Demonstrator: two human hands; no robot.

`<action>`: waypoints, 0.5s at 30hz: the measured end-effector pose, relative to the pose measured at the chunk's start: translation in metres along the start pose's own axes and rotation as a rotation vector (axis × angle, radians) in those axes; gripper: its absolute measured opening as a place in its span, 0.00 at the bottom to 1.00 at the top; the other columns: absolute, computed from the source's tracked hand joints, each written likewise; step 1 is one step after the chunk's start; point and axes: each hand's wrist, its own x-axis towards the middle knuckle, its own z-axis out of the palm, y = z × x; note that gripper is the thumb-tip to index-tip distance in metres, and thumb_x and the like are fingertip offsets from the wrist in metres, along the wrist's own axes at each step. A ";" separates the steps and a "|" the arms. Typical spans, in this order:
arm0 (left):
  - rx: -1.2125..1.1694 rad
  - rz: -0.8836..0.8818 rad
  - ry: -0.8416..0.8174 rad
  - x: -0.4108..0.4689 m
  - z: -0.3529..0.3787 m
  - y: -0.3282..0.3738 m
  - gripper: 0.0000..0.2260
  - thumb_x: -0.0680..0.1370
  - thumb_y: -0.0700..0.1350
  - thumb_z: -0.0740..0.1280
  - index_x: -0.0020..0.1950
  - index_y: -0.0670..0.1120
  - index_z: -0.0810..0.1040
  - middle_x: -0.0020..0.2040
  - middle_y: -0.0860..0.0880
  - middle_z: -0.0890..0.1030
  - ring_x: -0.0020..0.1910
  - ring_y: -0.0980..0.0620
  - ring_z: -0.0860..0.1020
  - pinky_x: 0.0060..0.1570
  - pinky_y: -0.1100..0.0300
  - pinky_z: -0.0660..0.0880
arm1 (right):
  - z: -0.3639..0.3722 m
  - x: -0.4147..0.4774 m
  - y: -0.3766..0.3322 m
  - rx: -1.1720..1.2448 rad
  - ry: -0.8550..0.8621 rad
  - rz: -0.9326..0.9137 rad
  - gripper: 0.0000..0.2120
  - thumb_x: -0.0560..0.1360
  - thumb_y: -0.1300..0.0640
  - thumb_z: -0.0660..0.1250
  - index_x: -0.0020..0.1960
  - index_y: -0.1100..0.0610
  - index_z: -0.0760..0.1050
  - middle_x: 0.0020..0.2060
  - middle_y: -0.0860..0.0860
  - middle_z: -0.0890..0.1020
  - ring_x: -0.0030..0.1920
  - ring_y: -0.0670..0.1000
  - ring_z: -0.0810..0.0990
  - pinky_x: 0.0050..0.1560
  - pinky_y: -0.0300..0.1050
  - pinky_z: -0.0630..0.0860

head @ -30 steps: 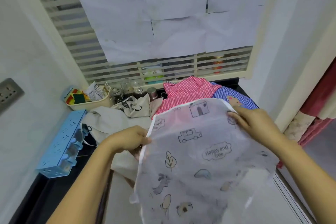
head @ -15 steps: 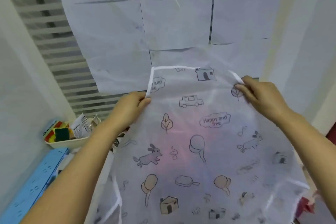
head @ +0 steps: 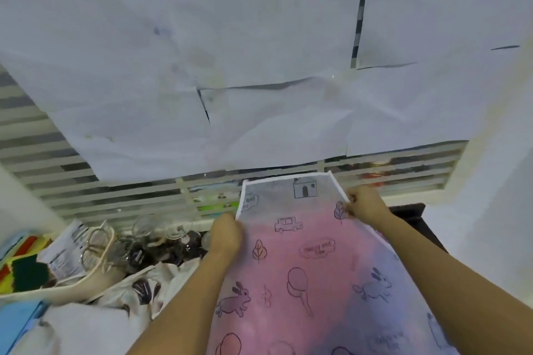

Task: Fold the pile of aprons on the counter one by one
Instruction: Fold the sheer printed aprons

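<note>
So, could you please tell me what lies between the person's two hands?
In the head view, the upper part of the sheer printed apron spans from left hand to right hand, each pinching a side edge; its house drawing sits between.

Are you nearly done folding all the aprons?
Not nearly. No folded apron shows in view. Right now the left hand and right hand pinch the top edges of the sheer printed apron, holding it spread out, unfolded. A crumpled cream cloth with dark prints lies to its left, unfolded, so this looks like an early stage.
</note>
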 end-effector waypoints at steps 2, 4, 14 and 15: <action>-0.113 -0.071 -0.002 0.003 0.023 0.000 0.07 0.78 0.32 0.57 0.43 0.41 0.71 0.41 0.43 0.74 0.40 0.45 0.74 0.34 0.61 0.66 | 0.021 0.018 0.017 0.012 0.001 0.042 0.15 0.74 0.65 0.68 0.32 0.56 0.69 0.33 0.56 0.78 0.38 0.57 0.80 0.41 0.50 0.80; -0.173 -0.104 0.025 0.005 0.046 -0.001 0.10 0.78 0.32 0.57 0.57 0.39 0.71 0.55 0.38 0.74 0.47 0.42 0.76 0.42 0.62 0.71 | 0.037 0.029 0.029 -0.034 -0.042 0.085 0.15 0.75 0.62 0.69 0.32 0.55 0.68 0.33 0.53 0.76 0.37 0.55 0.79 0.37 0.43 0.74; 0.370 0.077 -0.373 -0.062 0.136 -0.031 0.41 0.77 0.68 0.53 0.75 0.51 0.31 0.72 0.45 0.28 0.74 0.36 0.33 0.67 0.36 0.35 | 0.087 0.043 0.037 0.165 0.245 0.110 0.09 0.76 0.60 0.66 0.49 0.64 0.68 0.47 0.57 0.73 0.44 0.57 0.73 0.38 0.45 0.65; 0.364 0.058 -0.393 -0.061 0.139 -0.039 0.43 0.74 0.71 0.51 0.75 0.51 0.30 0.71 0.45 0.27 0.73 0.36 0.32 0.66 0.37 0.33 | 0.092 0.034 0.035 0.203 0.300 0.069 0.09 0.75 0.64 0.66 0.50 0.65 0.67 0.49 0.58 0.70 0.45 0.57 0.71 0.39 0.47 0.67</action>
